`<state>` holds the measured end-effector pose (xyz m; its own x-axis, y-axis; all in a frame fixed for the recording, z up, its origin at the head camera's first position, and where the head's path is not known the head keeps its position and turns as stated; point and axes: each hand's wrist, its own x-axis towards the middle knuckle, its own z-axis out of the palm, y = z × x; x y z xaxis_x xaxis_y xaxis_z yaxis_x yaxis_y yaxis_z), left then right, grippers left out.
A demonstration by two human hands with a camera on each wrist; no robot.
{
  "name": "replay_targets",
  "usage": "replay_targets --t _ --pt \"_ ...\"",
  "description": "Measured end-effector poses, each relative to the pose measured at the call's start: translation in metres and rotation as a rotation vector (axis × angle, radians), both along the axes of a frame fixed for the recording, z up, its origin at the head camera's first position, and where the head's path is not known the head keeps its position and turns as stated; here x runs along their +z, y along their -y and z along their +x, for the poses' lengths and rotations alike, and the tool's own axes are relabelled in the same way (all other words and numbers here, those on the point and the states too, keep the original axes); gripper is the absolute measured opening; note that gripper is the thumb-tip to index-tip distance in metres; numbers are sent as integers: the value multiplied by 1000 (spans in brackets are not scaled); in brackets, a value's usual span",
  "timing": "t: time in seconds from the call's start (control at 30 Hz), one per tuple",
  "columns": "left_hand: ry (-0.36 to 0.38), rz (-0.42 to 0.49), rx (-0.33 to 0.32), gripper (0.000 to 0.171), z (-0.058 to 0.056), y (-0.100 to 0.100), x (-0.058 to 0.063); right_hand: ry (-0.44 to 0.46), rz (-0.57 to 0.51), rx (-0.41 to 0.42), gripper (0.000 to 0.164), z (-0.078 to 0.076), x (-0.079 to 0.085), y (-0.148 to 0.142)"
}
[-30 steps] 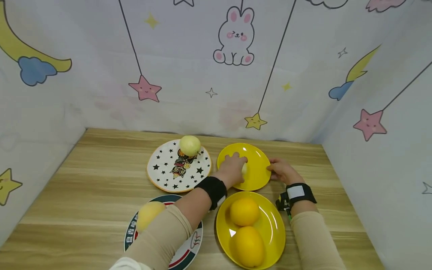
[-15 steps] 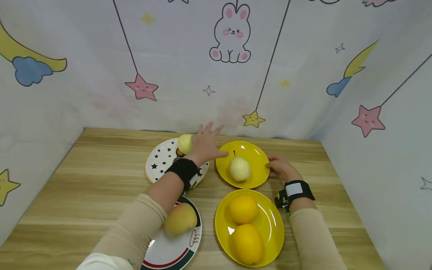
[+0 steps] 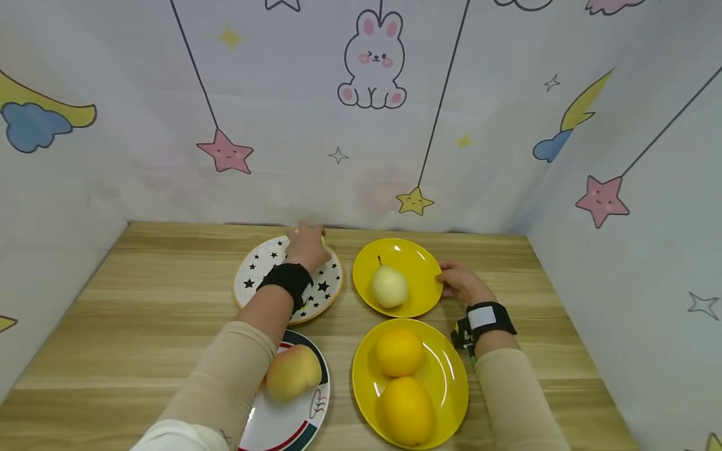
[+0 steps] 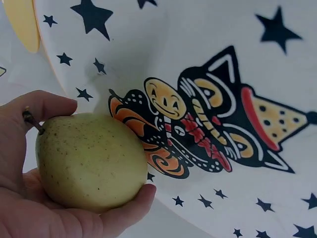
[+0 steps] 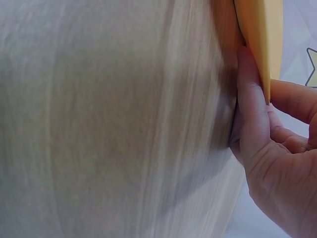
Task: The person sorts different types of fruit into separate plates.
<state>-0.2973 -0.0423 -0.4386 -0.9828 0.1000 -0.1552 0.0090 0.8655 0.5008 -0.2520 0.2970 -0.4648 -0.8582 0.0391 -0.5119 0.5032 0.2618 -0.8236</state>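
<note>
My left hand [image 3: 307,247] reaches over the white star-patterned plate [image 3: 248,279] at the back. Its thumb and fingers curl round a greenish-yellow pear [image 4: 94,163] with a short stem, mostly hidden in the head view. A cartoon cat [image 4: 213,119] is printed on that plate beside the fruit. To the right, my right hand [image 3: 464,283] pinches the rim of a small yellow plate [image 3: 423,275], with fingers under the edge and the thumb above, as the right wrist view shows. On this plate lies another pale pear [image 3: 390,287], its stem pointing away.
In front, a larger yellow plate [image 3: 451,401] bears two orange-yellow fruits [image 3: 400,352]. A white plate with a dark and red border [image 3: 304,432] stands front left, partly under my left forearm, with a peach-like fruit [image 3: 293,373] on it. Patterned cloth walls [image 3: 282,125] enclose the wooden table.
My left hand has left the pear on the small yellow plate, moved left with fingers spread, and now grips the pear on the star plate. The right hand stays at the yellow rim.
</note>
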Motion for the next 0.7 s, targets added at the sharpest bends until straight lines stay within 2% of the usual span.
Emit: replay_targets --t 0.17,0.3,0.37,0.5,0.6,0.7 --pt "-72 89 -39 51 2 -22 13 17 16 -8 48 -3 1 0" --pt "-150 176 -115 54 4 -62 27 15 37 5 46 -7 4 -6" --pt "-176 189 -158 55 6 -86 32 14 52 1 45 -7 6 -7" --pt "-176 131 -242 56 13 -135 35 29 61 -15 45 -5 6 -4" --pt "-145 66 -298 57 21 -165 30 29 42 -7 44 -3 5 -2" --pt "-114 12 -341 59 29 -187 22 16 9 7 44 -3 3 0"
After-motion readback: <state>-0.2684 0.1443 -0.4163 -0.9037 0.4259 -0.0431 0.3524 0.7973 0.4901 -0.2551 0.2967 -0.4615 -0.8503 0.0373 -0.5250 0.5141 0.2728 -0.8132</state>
